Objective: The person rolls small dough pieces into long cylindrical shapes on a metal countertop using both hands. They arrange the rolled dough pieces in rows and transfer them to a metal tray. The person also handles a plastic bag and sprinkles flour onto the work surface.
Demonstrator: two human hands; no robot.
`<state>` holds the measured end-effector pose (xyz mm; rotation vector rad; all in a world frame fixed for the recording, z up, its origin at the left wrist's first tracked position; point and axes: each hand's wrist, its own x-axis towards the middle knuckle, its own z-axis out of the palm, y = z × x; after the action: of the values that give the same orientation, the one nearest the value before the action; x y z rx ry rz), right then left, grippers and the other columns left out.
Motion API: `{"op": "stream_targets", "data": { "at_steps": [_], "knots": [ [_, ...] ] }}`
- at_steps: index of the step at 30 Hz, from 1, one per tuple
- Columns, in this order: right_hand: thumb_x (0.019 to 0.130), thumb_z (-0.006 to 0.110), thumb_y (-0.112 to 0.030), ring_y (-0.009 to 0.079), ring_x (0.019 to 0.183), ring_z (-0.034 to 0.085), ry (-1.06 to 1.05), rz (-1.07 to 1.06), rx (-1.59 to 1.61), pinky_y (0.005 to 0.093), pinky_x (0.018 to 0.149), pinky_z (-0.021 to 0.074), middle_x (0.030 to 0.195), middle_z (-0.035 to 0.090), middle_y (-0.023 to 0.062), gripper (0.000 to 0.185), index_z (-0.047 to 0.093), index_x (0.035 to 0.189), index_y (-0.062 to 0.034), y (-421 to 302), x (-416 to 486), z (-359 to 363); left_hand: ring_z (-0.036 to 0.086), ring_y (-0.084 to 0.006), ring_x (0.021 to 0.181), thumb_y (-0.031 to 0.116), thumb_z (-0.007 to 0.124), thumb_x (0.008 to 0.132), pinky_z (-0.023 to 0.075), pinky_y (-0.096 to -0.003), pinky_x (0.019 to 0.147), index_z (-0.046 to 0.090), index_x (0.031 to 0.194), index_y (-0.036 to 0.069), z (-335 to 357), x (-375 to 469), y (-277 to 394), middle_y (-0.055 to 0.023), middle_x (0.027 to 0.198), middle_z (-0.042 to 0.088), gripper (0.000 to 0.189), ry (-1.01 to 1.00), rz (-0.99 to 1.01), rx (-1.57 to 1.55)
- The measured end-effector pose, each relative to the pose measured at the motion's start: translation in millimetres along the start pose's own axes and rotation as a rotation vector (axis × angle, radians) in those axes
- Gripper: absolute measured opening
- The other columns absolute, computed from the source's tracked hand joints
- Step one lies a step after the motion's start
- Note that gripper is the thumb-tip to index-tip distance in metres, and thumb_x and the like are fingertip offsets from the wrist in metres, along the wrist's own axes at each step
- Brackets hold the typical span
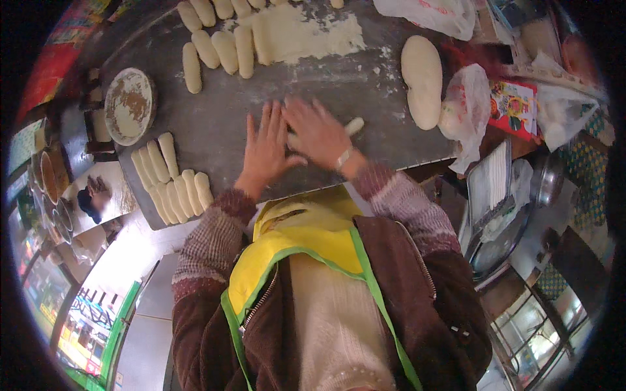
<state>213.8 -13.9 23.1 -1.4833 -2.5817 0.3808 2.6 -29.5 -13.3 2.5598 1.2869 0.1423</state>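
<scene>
My left hand (267, 146) lies flat and palm down on the dark worktop (323, 85), its fingers apart and its thumb toward the right. My right hand (318, 128), blurred, rests palm down over a pale dough strip (354, 126); one end of the strip sticks out past the wrist side, and a bit shows between my hands. The rest of the strip is hidden under my palm. The fingertips of both hands come close together. Neither hand is wrapped around anything.
Several rolled dough pieces (192, 68) lie by a flour patch (313, 34) at the back. More dough strips (183, 195) line the left corner, below a floury bowl (129, 106). A large dough log (421, 82) and plastic bags (467, 97) are right. A tray (489, 181) stands beyond.
</scene>
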Motion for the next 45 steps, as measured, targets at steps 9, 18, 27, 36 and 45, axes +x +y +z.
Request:
{"op": "stream_targets", "data": {
  "at_steps": [9, 18, 27, 36, 45],
  "knots": [
    [0.1, 0.06, -0.04, 0.0382, 0.158, 0.032, -0.04, 0.126, 0.01, 0.057, 0.129, 0.0244, 0.17, 0.037, 0.0171, 0.074, 0.041, 0.163, -0.0062, -5, -31, 55, 0.016, -0.0461, 0.163, 0.079, 0.048, 0.093, 0.009, -0.0619, 0.13, 0.028, 0.164, -0.006, 2, 51, 46, -0.03, 0.172, 0.024, 0.113, 0.127, -0.021, -0.382],
    [0.099, 0.062, -0.035, 0.0389, 0.161, 0.028, -0.294, 0.292, 0.016, 0.0586, 0.129, 0.0216, 0.173, 0.03, 0.0228, 0.078, 0.036, 0.165, -0.0027, -41, -98, 21, 0.026, -0.058, 0.155, 0.061, 0.06, 0.098, 0.0195, -0.0673, 0.127, 0.042, 0.161, 0.001, -5, -17, 56, -0.0285, 0.168, 0.034, 0.089, -0.115, 0.096, -0.227],
    [0.101, 0.062, -0.035, 0.0414, 0.16, 0.028, 0.176, 0.399, -0.036, 0.0583, 0.129, 0.0235, 0.172, 0.031, 0.025, 0.077, 0.037, 0.161, 0.0054, 58, -64, 18, 0.015, -0.0583, 0.158, 0.058, 0.062, 0.097, 0.019, -0.0886, 0.113, 0.048, 0.16, 0.041, -13, 43, 5, -0.0054, 0.176, 0.027, 0.066, 0.032, -0.036, 0.078],
    [0.097, 0.067, -0.033, 0.0412, 0.155, 0.036, 0.05, 0.506, -0.191, 0.0588, 0.127, 0.0279, 0.169, 0.036, 0.0222, 0.075, 0.043, 0.161, -0.0028, 34, -114, 8, 0.025, -0.0562, 0.155, 0.054, 0.072, 0.092, 0.0227, -0.086, 0.114, 0.048, 0.158, 0.045, -24, 1, -13, -0.0064, 0.174, 0.032, 0.071, -0.012, -0.181, 0.087],
    [0.09, 0.07, -0.028, 0.0408, 0.158, 0.032, -0.23, 0.383, -0.04, 0.062, 0.126, 0.0269, 0.172, 0.033, 0.0193, 0.081, 0.042, 0.162, -0.0047, 14, -151, 3, 0.023, -0.0521, 0.158, 0.058, 0.069, 0.091, 0.0264, -0.0644, 0.127, 0.043, 0.164, 0.03, -34, -79, 12, -0.0161, 0.175, 0.028, 0.082, -0.172, 0.025, -0.091]
  ]
}}
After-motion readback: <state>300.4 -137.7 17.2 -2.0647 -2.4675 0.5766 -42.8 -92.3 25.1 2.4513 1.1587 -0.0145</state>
